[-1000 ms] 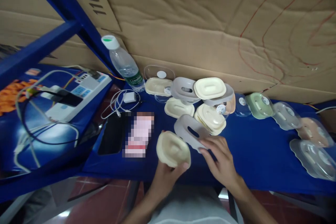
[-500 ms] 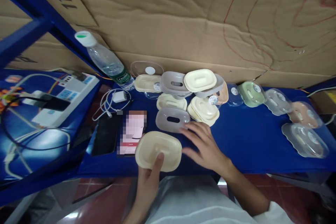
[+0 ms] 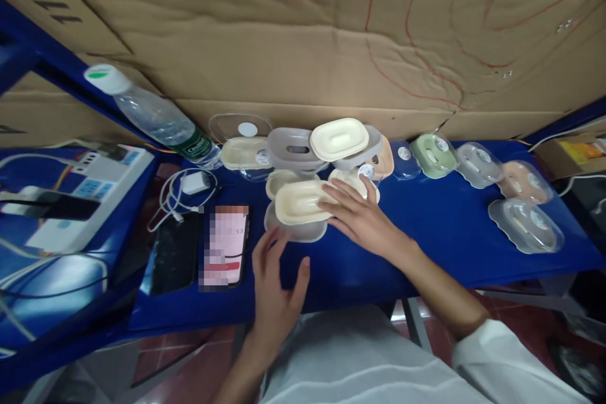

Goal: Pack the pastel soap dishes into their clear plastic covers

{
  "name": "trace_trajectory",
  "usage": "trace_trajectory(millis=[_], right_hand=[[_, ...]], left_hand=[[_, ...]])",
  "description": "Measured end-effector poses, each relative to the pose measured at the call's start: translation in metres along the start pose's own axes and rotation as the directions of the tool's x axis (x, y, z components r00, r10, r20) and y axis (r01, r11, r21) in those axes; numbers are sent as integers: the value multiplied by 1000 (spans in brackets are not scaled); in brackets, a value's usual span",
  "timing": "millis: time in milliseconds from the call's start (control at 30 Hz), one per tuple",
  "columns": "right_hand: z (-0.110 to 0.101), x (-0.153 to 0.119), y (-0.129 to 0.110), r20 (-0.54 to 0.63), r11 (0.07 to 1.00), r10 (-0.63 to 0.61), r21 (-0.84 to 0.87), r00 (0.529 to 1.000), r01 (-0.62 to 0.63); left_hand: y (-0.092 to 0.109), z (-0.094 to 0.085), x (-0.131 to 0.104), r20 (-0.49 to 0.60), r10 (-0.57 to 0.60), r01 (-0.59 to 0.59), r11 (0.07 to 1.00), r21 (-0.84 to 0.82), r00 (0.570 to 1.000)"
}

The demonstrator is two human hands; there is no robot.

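A cream oval soap dish [image 3: 303, 201] lies over a grey dish [image 3: 310, 231], whose front edge shows below it. My right hand [image 3: 362, 218] grips the cream dish at its right end, fingers over the rim. Just in front of the grey dish, my left hand [image 3: 279, 271] is empty with its fingers apart. Behind them are another cream dish [image 3: 276, 182] and a cream stack [image 3: 338, 175] partly covered by my right hand. Farther back, a grey dish with a slot [image 3: 286, 139] stands beside a raised cream dish [image 3: 339, 139].
A phone [image 3: 227, 246], a black slab [image 3: 173, 255], a charger with cable [image 3: 195, 183] and a water bottle [image 3: 161, 120] are on the left. Dishes under clear lids, including a green one [image 3: 434, 156] and a grey one [image 3: 528, 227], line the right. Cardboard [image 3: 284, 44] stands behind.
My left hand has let go of the cream dish, which now lies farther back over the grey dish. My right hand has moved onto its right end. The view has shifted slightly right.
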State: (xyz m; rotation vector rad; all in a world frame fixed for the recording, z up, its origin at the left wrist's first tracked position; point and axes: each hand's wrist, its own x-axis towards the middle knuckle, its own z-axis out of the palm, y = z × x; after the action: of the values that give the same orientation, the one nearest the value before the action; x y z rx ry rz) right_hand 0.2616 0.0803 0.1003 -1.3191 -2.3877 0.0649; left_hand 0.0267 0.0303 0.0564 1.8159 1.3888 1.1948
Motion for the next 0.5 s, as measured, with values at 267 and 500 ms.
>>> trace_trajectory(millis=[267, 500], right_hand=[[-18, -41, 74, -208, 901, 410, -54, 888, -429], [-2, -116, 96, -157, 739, 606, -251, 780, -625]], left_hand=[[-14, 7, -11, 231, 172, -261, 857, 445, 958], [-15, 13, -3, 219, 264, -335, 845, 417, 939]])
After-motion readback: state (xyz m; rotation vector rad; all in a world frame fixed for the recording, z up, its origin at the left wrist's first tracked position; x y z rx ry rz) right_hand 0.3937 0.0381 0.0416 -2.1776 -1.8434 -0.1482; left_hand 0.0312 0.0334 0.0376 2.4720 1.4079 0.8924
